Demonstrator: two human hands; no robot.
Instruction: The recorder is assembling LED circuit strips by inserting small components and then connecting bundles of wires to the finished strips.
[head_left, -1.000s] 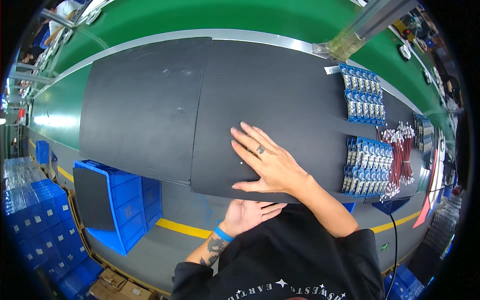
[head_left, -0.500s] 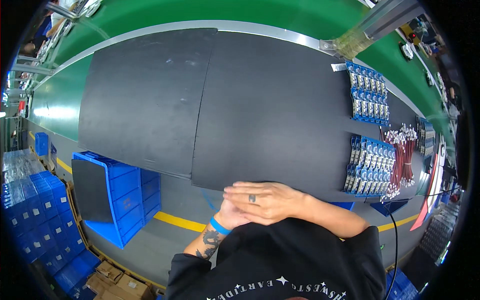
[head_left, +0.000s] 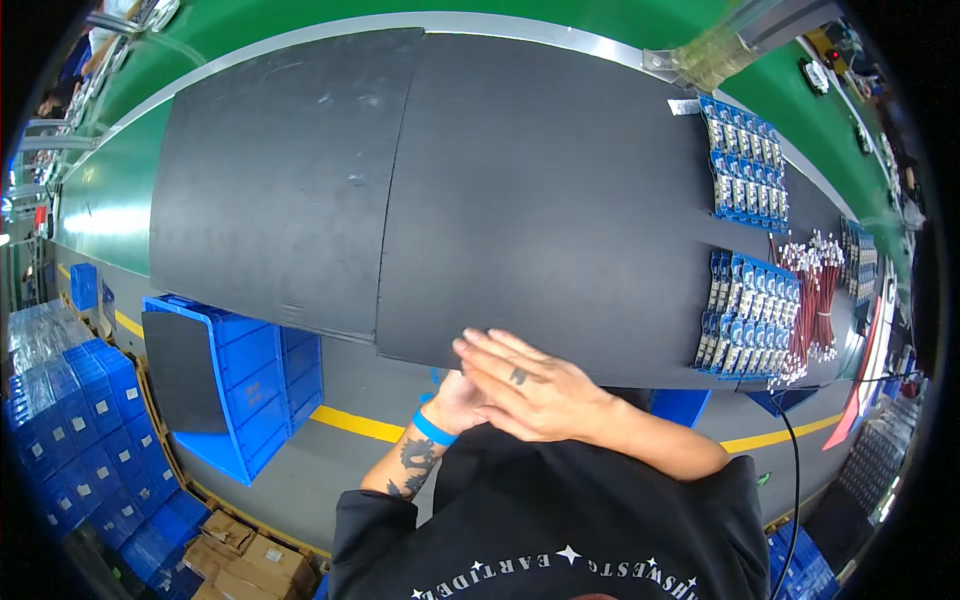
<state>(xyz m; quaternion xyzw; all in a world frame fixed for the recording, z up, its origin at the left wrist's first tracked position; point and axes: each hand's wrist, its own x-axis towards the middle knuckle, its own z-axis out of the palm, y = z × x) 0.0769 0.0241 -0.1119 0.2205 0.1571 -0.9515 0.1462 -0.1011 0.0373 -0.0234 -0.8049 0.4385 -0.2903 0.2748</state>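
Note:
My right hand (head_left: 540, 394) lies across my left hand (head_left: 457, 402) at the near edge of the black mat (head_left: 540, 220). The right hand's fingers are stretched out and point left, with a ring mark on one finger and no object showing in them. Palm and fingers of my left hand are mostly covered by the right, so what they do is hidden. A blue band (head_left: 434, 429) circles my left wrist. To the right, blue circuit board panels (head_left: 748, 315) lie on the mat beside a bundle of dark red wires (head_left: 822, 300) with white connectors.
More blue board panels (head_left: 748, 165) lie farther back, near a metal post (head_left: 725, 60). Left of me, a blue crate (head_left: 245, 385) stands below the bench. Stacked blue bins (head_left: 85, 430) and cardboard boxes (head_left: 255, 560) fill the lower left. A black cable (head_left: 795, 470) hangs at the right.
The right hand has tilted over the left, its fingers now angling up and more spread. The bench sits slightly higher in view.

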